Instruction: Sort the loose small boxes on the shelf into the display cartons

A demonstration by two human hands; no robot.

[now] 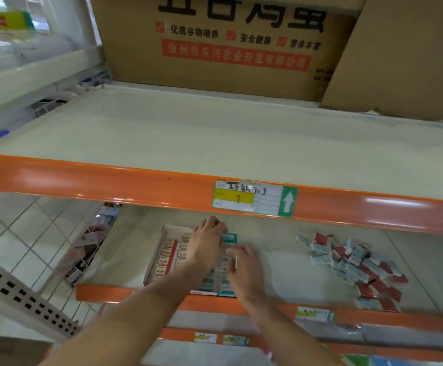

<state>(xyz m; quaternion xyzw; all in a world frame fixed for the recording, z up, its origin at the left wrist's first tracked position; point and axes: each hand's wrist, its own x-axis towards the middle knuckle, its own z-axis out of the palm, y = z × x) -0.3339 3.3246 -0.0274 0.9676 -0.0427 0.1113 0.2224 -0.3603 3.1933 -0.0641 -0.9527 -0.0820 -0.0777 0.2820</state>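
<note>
On the lower shelf two display cartons stand side by side: a red-trimmed carton (166, 256) on the left filled with rows of small boxes, and a teal-trimmed carton (219, 285) to its right. My left hand (207, 245) lies over the far part of both cartons, fingers curled down at a teal small box (229, 237). My right hand (244, 265) rests on the teal carton's right side, fingers bent over the boxes inside; what they hold is blurred. A loose pile of red and teal small boxes (357, 265) lies to the right on the same shelf.
An orange-edged upper shelf (162, 143) juts out above the hands, with a price tag (254, 198) on its rim. Big brown cardboard boxes (228, 40) stand at its back. A wire side panel (88, 249) with packets hangs left of the cartons. More shelves lie below.
</note>
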